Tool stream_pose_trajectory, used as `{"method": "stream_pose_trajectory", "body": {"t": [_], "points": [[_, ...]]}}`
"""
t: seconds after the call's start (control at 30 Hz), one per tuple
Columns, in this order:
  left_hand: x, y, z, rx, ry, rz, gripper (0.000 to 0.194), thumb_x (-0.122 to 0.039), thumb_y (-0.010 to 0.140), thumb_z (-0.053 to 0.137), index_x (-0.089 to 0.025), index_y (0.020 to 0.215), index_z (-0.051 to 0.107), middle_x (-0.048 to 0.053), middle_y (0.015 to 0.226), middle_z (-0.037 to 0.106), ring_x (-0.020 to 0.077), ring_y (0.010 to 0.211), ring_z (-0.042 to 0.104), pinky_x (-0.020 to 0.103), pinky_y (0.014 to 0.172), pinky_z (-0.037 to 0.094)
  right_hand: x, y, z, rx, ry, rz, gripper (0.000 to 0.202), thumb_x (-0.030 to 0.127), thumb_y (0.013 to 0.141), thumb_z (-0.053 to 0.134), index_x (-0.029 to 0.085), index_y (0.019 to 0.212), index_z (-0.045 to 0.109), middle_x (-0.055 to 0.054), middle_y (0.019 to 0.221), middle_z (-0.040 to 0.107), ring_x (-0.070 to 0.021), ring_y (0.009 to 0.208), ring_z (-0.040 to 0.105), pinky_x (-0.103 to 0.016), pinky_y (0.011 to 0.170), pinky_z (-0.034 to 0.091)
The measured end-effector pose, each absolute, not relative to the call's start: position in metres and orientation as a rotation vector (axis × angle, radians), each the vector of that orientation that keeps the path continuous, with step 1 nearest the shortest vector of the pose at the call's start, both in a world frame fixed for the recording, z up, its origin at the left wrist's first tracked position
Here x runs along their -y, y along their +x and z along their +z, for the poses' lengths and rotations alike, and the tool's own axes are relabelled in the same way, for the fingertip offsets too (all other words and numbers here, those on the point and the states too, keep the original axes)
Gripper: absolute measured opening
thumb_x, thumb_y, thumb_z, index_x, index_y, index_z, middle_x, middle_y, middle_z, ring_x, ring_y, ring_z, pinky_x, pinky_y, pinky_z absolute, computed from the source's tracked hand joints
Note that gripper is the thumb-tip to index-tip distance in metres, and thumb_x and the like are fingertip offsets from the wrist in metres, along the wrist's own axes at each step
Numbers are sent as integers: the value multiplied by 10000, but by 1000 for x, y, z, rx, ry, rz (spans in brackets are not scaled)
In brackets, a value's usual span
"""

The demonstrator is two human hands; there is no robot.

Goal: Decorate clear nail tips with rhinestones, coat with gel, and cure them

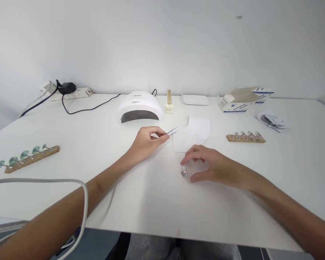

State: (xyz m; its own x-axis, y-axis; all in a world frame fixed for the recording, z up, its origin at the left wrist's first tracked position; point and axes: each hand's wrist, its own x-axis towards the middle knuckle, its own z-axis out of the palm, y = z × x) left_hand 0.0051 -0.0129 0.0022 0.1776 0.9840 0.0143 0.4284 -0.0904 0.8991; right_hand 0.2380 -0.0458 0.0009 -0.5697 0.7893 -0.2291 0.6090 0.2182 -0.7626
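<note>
My left hand [151,141] pinches a slim pair of tweezers [173,130], its two thin tips slightly apart over the white paper sheets [184,140]. Tiny specks lie on the paper near the tips. Nearer the front, my right hand [207,164] is curved, thumb and fingers apart, around a small clear, shiny piece [184,172] on the table. Its fingertips are very close to that piece; whether they touch it I cannot tell.
Along the back are a white nail lamp [141,106], a gold-capped polish bottle [169,103], a white tray [196,100] and an alcohol pad box [237,101]. Wooden strips hold green nail tips [29,157] and clear pieces [246,137]. A white cable [85,202] crosses my left forearm.
</note>
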Motion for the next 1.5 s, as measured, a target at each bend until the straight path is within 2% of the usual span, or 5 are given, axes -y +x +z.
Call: {"method": "stream_pose_trajectory", "body": {"t": [0.13, 0.47, 0.8, 1.13, 1.5], "points": [[16, 7, -6, -1357, 1861, 986, 146, -313, 792, 633, -176, 748, 660, -2, 750, 631, 62, 545, 478, 209, 493, 378, 49, 227, -6, 2220, -1316, 1273, 234, 336, 703, 751, 333, 927, 681, 2, 1058, 569, -213, 1040, 506, -374, 883, 424], [20, 10, -12, -1190, 2266, 1224, 74, -165, 809, 624, -162, 737, 639, -7, 723, 575, 59, 583, 465, 210, 519, 367, 49, 223, -9, 2126, -1253, 1248, 36, 280, 745, 712, 304, 766, 698, 17, 963, 620, -187, 992, 546, -363, 907, 426], [21, 10, -11, -1227, 2171, 1212, 73, -191, 809, 631, -164, 742, 640, -4, 722, 581, 68, 592, 469, 221, 517, 358, 45, 223, -16, 1983, -1213, 1145, 28, 263, 744, 686, 254, 769, 692, 8, 877, 674, -145, 765, 572, -285, 668, 449], [22, 12, -13, -1153, 2268, 1259, 69, -165, 820, 613, -163, 753, 632, 3, 720, 579, 68, 587, 463, 219, 516, 357, 36, 230, -17, 1887, -1184, 646, 104, 132, 763, 616, 222, 768, 668, -2, 800, 683, -150, 709, 566, -312, 669, 453], [25, 10, -23, -1044, 2631, 1226, 86, -183, 865, 562, -167, 824, 636, 12, 761, 594, 63, 585, 466, 199, 467, 338, 37, 229, -21, 1893, -1135, 561, 134, 119, 773, 617, 232, 728, 673, -14, 772, 658, -158, 708, 592, -321, 671, 492]]}}
